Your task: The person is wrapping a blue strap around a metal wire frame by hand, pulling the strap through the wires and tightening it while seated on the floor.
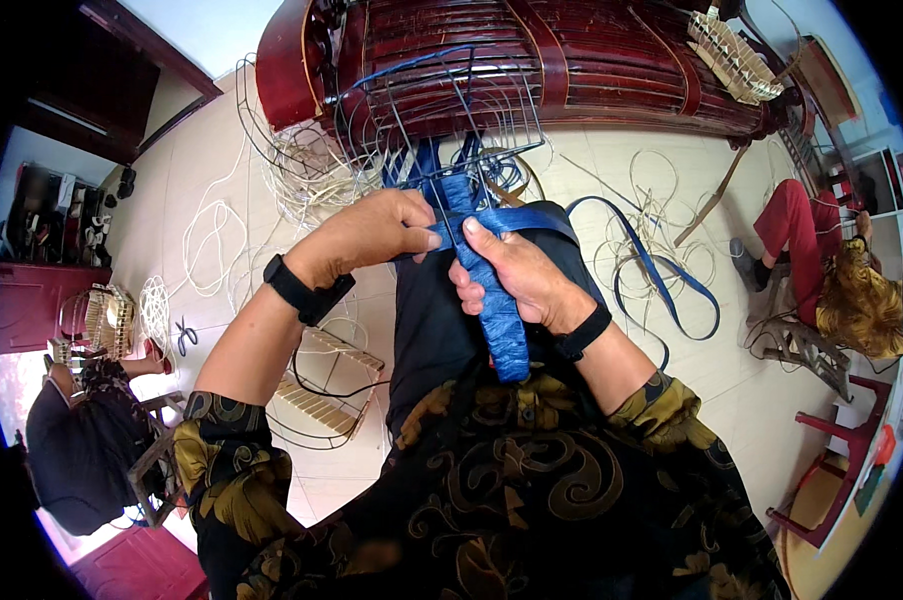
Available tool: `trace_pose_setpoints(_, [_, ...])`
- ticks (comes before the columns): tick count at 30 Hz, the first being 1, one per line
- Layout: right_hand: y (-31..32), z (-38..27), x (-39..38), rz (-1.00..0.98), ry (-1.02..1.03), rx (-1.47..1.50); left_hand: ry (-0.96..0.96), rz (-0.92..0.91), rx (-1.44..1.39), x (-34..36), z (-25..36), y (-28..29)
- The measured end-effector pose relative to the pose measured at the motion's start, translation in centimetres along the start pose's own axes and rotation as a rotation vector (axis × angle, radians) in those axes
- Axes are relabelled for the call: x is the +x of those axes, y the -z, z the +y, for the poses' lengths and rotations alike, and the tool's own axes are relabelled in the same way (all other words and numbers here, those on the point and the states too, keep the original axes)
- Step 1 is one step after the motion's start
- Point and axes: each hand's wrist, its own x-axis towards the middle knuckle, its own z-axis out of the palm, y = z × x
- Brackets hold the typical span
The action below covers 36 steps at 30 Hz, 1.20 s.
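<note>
A flat handle-like band wrapped in blue strip runs from a black wire frame toward my lap. My right hand is closed around the wrapped band, thumb on top. My left hand pinches a blue strip where it crosses the band's left edge. The strip passes over the band and on over my right thigh. The wire frame, shaped like an open basket, rests against the dark red bench ahead of me. My left fingertips partly cover the strip's end.
Cream strands lie tangled on the floor at left; more coil at right beside a loose blue strip. Scissors and a partly woven wire frame lie at left. A woven basket sits on the bench. Two people sit at either side.
</note>
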Motion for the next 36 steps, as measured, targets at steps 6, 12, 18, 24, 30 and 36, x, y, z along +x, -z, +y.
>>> trace_pose_setpoints(6, [0.9, -0.4, -1.1, 0.041, 0.039, 0.137, -0.25, 0.243, -0.613, -8.8, -3.1, 1.0])
trace_pose_setpoints(12, [-0.2, 0.6, -0.5, -0.058, 0.025, -0.021, 0.06, 0.186, -0.605, -11.7, -5.9, -0.3])
trace_pose_setpoints(18, [-2.5, 1.4, -0.3, 0.015, -0.024, -0.119, 0.199, -0.015, 0.511, -6.9, 0.1, 1.6])
trace_pose_setpoints(24, [-2.7, 1.4, -0.9, 0.071, 0.002, -0.109, 0.262, 0.188, 0.669, -4.4, -0.3, -1.4])
trace_pose_setpoints(30, [-2.3, 1.7, -1.1, 0.038, -0.016, -0.101, 0.156, 0.207, -0.359, -4.4, -1.0, -2.6])
trace_pose_setpoints(36, [-0.5, 0.8, -1.9, 0.119, 0.02, 0.09, -0.296, 0.772, -0.612, -19.3, -6.6, 1.7])
